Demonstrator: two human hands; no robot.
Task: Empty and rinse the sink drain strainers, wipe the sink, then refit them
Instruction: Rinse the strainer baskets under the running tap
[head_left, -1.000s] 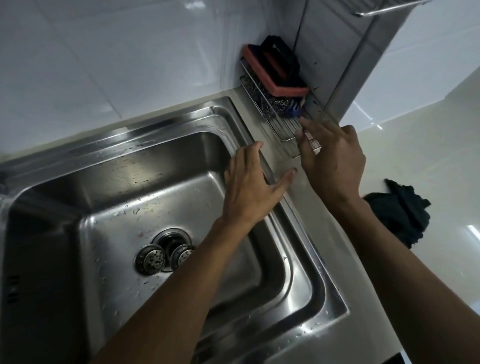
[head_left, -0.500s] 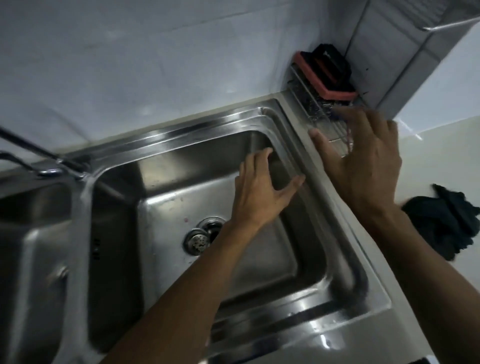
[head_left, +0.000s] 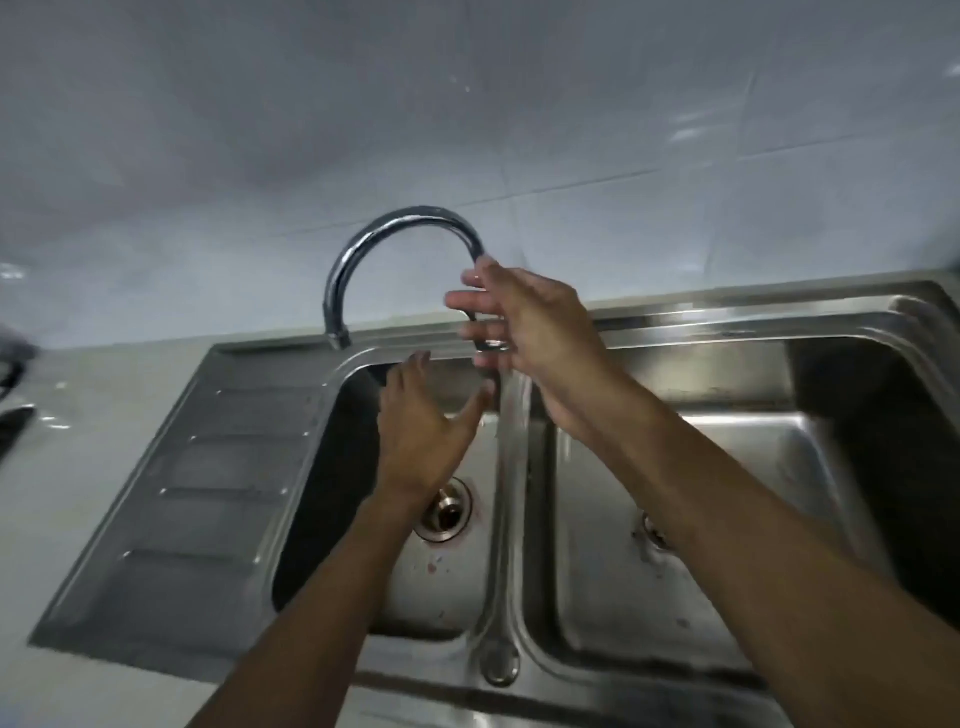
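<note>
A steel double sink (head_left: 506, 519) fills the view. In the left basin the drain (head_left: 444, 512) shows as a round metal ring with a dark hole. My right forearm hides most of the right basin's drain (head_left: 649, 530), and no strainer shows clearly. A curved chrome tap (head_left: 410, 215) rises behind the divider, its spout over the left basin's back rim. My left hand (head_left: 421, 431) hovers open over the left basin, fingers spread. My right hand (head_left: 535, 332) is at the tap's upright stem with fingers spread, blurred by motion.
A ribbed steel drainboard (head_left: 197, 493) lies left of the left basin. White wall tiles (head_left: 467, 104) stand behind the sink. A dark object (head_left: 13, 415) sits on the counter at the far left edge. Reddish specks dot the left basin's floor (head_left: 431, 566).
My view has swung left from the right basin and its wire rack to the tap and left basin. Both hands moved left; the right hand left the rack and reached the tap.
</note>
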